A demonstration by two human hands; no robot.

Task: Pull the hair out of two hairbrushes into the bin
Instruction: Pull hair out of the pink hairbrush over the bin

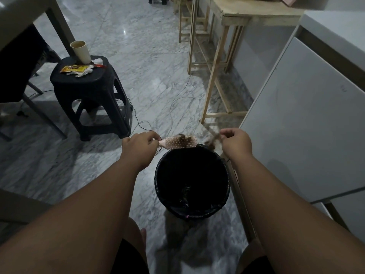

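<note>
Two hands held above the far rim of the black bin (158, 182). Fingers of the left hand (139, 144) are curled tight round the pink hairbrush (180, 142) handle, bristles up. Fingers of the right hand (236, 142) pinch a hair tuft (212, 143) just right of the brush. Marble floor (150, 62); black stool (88, 89) far left carries a cup (81, 52).

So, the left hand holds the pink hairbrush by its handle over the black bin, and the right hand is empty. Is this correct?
Not quite. The right hand is not empty: the head view shows it pinching a tuft of brown hair beside the brush. The rest stands: the left hand holds the pink hairbrush by its handle over the black bin.
</note>
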